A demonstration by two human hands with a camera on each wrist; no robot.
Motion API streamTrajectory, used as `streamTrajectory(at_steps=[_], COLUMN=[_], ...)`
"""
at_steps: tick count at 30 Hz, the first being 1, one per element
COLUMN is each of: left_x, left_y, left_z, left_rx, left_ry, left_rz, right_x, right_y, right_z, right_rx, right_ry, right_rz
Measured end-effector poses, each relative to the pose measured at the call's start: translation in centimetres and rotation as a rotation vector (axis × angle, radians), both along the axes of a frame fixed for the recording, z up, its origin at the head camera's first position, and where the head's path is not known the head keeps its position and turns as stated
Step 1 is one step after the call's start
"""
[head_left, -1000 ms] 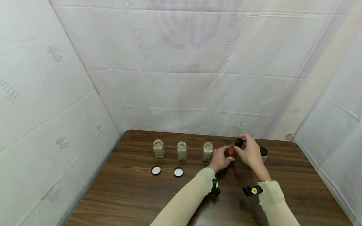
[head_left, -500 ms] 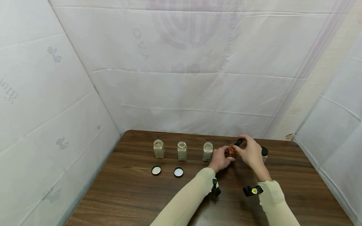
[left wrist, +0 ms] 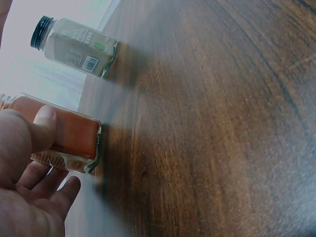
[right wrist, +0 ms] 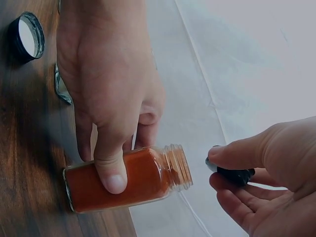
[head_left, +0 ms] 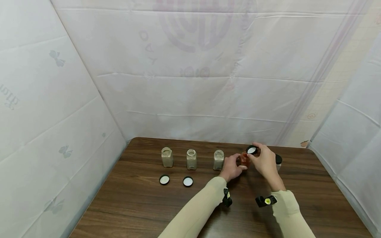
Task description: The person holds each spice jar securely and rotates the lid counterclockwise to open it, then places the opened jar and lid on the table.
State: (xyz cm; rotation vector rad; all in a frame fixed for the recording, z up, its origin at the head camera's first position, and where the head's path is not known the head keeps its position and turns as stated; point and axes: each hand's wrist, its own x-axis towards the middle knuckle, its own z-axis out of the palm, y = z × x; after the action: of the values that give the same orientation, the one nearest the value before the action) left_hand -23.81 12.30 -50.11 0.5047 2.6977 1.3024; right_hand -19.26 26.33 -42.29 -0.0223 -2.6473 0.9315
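Note:
My left hand (head_left: 231, 168) grips a glass spice jar of orange-red powder (right wrist: 144, 170), its thumb across one side and its fingers around the other. The jar stands upright on the table with its threaded mouth uncovered. Just past that mouth, my right hand (head_left: 264, 161) pinches a black screw lid (head_left: 251, 150) between thumb and fingers. The lid's white lining shows in the head view, and a gap separates it from the jar in the right wrist view. Behind the right hand stands a jar with a black lid (left wrist: 74, 47), holding pale powder.
Left of my hands, three uncapped jars of pale powder stand in a row: a left jar (head_left: 167, 158), a middle jar (head_left: 191, 160) and a right jar (head_left: 218, 160). In front lie two black lids, one left (head_left: 164, 179), one right (head_left: 188, 181), linings up. White cloth surrounds the wooden table (head_left: 134, 205).
The right hand's fingers have turned the black lid over, from its dark side showing to its white lining showing. My left hand and the jar have stayed put.

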Motion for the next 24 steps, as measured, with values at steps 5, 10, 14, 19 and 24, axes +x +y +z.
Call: streamTrajectory(at_steps=[5, 10, 14, 19, 24], left_x=[0.01, 0.02, -0.03, -0.1, -0.08], left_y=[0.08, 0.1, 0.06, -0.01, 0.02], left_z=[0.07, 0.17, 0.12, -0.05, -0.14], left_rx=[-0.007, -0.006, 0.002, 0.015, 0.012], left_ry=[-0.004, -0.005, -0.007, -0.01, -0.007], left_rz=[0.004, -0.001, -0.004, -0.002, -0.004], right_x=[-0.02, 0.0, -0.04, -0.13, -0.17], right_y=[0.07, 0.1, 0.04, 0.03, 0.07], right_z=[-0.08, -0.08, -0.13, -0.34, -0.54], right_rx=[-0.007, -0.018, -0.022, -0.022, -0.028], right_ry=[0.002, -0.019, -0.03, -0.037, -0.039], right_rz=[-0.004, -0.008, -0.014, -0.01, -0.006])
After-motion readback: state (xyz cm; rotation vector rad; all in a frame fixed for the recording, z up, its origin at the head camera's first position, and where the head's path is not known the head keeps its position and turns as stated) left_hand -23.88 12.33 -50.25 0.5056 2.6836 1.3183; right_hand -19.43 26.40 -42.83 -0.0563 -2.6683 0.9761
